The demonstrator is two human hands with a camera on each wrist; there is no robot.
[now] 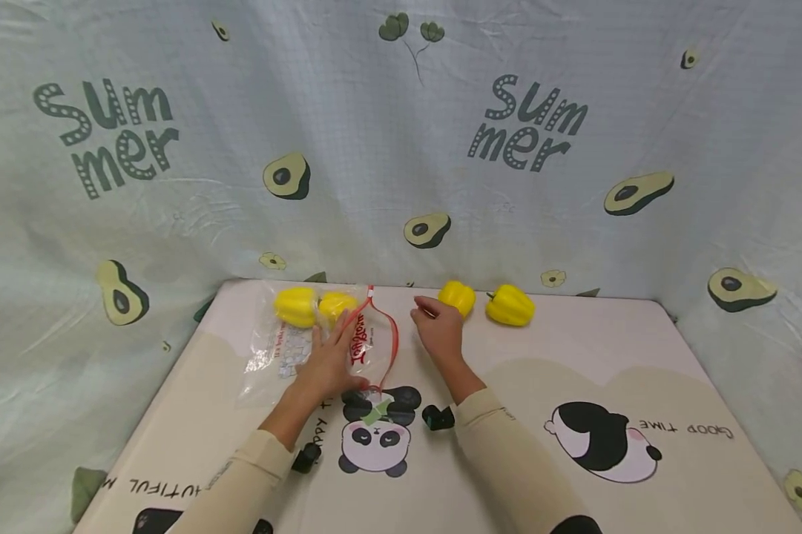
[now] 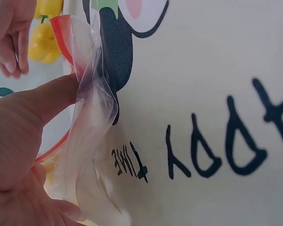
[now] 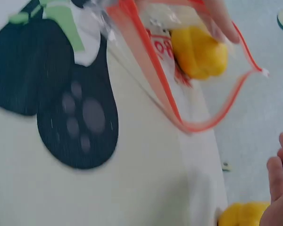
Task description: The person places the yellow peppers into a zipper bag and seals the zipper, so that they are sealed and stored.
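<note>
The left hand pinches the clear, red-rimmed plastic zip bag open on the surface; the limp, slippery film handles best at its rim. The right hand, fingers relaxed, reaches the light, smooth yellow bell pepper

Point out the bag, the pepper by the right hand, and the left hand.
bag (image 1: 376,348), head view, red-rimmed mouth.
pepper (image 1: 458,297), head view, its top.
left hand (image 1: 330,360), head view, back of hand.
</note>
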